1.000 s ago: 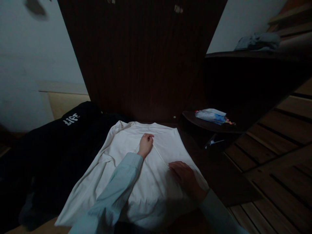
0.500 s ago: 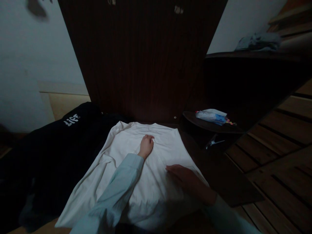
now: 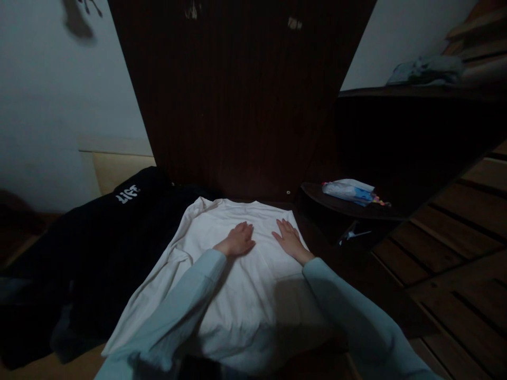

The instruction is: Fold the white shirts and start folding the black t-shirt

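Observation:
A white long-sleeved shirt (image 3: 233, 290) lies spread out in front of me, its upper edge toward the dark panel. Creases run down its middle, and one sleeve lies along its left side. My left hand (image 3: 237, 240) rests on the upper middle of the cloth, fingers stretched out. Near the shirt's upper right edge, my right hand (image 3: 290, 239) lies flat with its fingers apart. Both hands touch the fabric and hold nothing.
Black clothing (image 3: 106, 243) with white "LIFE" lettering is heaped on the left. Behind the shirt stands a dark wooden panel (image 3: 245, 105). A plastic packet (image 3: 350, 191) sits on a small rounded shelf (image 3: 317, 198) at right. Wooden slats (image 3: 455, 227) lie beyond.
My right hand has moved forward from the shirt's lower right to its upper right area. My left hand has gone from curled fingers to stretched ones, slightly nearer me.

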{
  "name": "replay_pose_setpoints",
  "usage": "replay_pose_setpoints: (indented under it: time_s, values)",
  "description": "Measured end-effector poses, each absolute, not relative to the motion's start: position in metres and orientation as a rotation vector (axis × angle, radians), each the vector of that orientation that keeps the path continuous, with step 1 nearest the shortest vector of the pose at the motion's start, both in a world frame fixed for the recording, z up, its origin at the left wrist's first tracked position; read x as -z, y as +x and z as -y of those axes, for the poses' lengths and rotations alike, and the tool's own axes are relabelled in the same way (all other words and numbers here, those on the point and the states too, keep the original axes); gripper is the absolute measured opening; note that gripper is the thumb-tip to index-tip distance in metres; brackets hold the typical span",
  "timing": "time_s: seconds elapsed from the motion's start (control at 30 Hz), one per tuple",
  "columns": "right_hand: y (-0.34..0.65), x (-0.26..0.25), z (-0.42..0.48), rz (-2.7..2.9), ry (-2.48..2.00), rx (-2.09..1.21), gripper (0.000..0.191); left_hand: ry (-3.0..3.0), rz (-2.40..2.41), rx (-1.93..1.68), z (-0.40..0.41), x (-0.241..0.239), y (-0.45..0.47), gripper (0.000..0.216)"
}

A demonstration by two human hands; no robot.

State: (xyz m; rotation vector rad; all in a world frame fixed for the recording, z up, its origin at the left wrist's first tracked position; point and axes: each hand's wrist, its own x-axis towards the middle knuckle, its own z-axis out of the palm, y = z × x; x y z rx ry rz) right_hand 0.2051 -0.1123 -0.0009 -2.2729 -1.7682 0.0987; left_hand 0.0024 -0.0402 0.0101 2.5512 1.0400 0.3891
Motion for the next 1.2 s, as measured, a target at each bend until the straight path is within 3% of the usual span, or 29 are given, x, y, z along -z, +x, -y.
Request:
replay_pose_setpoints:
  time_s: [0.2,0.33,0.5,1.2]
  values:
    - [0.202,0.004,0.116,1.831,-2.355,-0.112,0.053,2.505,-1.404,-0.229,-0.003,-0.045,-0.060,0.057]
    - [0.202,0.002,0.114,1.840,-2.393,-0.123,0.061,2.487,-1.585,-0.141,-0.001,-0.032,-0.074,0.070]
    - [0.204,0.001,0.110,1.866,-2.422,-0.161,0.069,2.560,-1.734,-0.043,0.013,-0.009,-0.070,0.070]
    - [0.230,-0.007,0.076,1.966,-2.408,-0.196,0.066,2.443,-1.865,-0.069,-0.005,-0.012,-0.045,0.067]
